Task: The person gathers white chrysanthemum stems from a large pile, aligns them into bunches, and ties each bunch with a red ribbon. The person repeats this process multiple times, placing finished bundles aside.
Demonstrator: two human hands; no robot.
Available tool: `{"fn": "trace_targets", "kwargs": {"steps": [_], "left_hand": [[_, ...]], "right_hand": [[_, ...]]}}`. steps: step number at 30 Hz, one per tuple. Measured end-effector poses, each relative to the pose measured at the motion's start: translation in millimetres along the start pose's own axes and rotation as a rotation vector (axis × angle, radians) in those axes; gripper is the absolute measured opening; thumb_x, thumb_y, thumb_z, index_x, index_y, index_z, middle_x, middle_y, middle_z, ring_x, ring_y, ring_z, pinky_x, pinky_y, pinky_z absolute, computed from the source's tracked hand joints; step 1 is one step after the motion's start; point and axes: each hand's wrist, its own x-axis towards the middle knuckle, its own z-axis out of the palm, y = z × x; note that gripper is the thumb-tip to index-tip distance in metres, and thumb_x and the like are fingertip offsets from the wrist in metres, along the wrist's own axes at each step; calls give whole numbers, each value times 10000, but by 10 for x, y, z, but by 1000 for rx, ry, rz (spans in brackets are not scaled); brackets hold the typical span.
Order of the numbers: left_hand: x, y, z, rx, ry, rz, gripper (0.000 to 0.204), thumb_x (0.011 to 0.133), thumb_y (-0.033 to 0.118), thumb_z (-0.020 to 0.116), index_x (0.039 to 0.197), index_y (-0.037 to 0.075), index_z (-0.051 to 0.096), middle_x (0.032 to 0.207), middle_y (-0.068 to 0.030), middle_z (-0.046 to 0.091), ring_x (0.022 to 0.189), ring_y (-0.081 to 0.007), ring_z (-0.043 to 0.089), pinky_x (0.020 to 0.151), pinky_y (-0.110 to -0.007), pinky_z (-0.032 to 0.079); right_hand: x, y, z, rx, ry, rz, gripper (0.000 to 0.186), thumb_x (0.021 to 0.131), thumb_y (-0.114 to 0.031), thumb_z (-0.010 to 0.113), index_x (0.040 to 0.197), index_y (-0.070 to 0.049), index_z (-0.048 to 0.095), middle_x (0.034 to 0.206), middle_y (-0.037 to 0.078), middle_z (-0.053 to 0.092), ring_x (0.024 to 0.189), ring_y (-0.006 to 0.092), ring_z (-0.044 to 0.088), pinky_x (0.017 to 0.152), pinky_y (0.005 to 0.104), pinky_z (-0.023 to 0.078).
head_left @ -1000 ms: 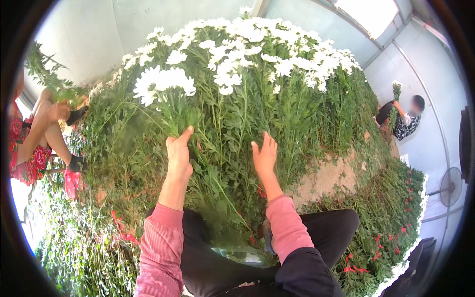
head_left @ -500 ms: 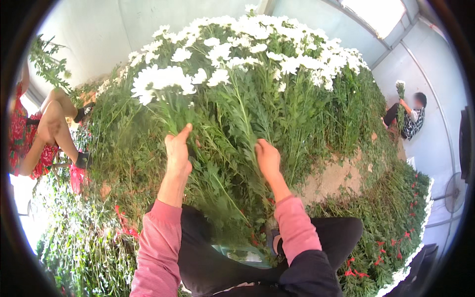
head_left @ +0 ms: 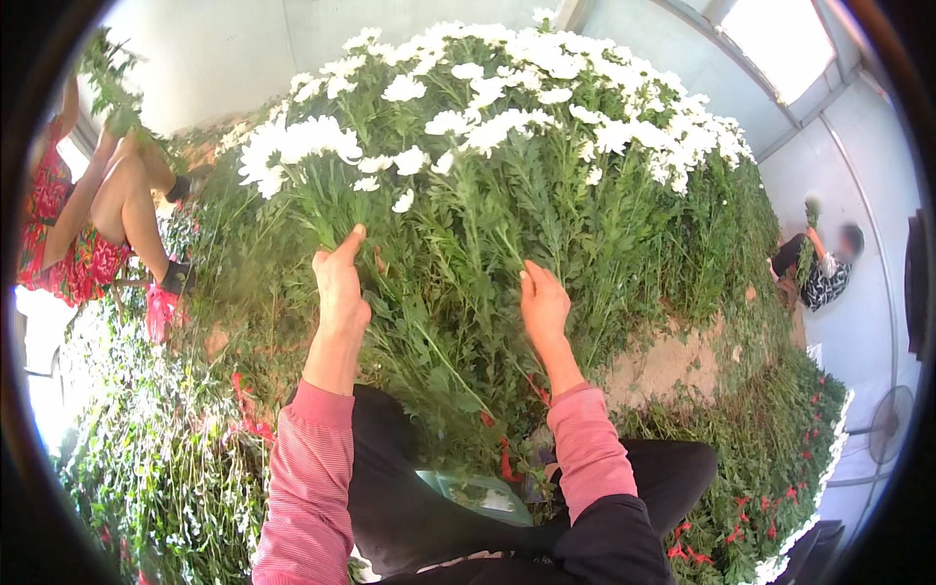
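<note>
White chrysanthemums [head_left: 307, 141] fan out in a small bunch at the left, their leafy stems gathered in the fist of my left hand [head_left: 339, 288]. My thumb points up along the stems. To the right, my right hand [head_left: 544, 307] is closed in a pinch around a green chrysanthemum stem [head_left: 509, 242] among the leaves; where the stem's lower end lies I cannot make out. Beyond both hands a large heap of white chrysanthemums [head_left: 546, 63] is piled, blooms at the far side and leafy stems toward me.
Bundles with red ties [head_left: 746, 507] lie at the lower right, and more cut greenery [head_left: 185, 468] at the lower left. A person in red floral clothing [head_left: 73, 224] sits at the left holding stems. Another person [head_left: 829, 278] sits far right near a fan [head_left: 889, 424].
My right hand has moved slightly right, and the stem upright above it before is now lower among the leaves. The left hand still grips its bunch, a little further left.
</note>
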Motion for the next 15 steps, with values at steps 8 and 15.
{"fn": "trace_targets", "kwargs": {"steps": [8, 15], "left_hand": [[26, 96, -197, -29, 58, 7, 193, 924, 176, 697, 942, 47, 555, 763, -85, 647, 588, -195, 599, 548, -365, 504], [58, 147, -315, -45, -14, 18, 331, 914, 145, 715, 1031, 18, 432, 913, -133, 609, 669, -201, 602, 575, -358, 529]], "right_hand": [[37, 9, 257, -102, -159, -9, 240, 964, -181, 606, 1184, -106, 666, 1024, 146, 705, 883, 375, 676, 776, 492, 530], [17, -137, 674, 199, -176, 132, 202, 992, -174, 556, 1119, -38, 635, 969, 165, 720, 852, 378, 684, 766, 450, 534]]}}
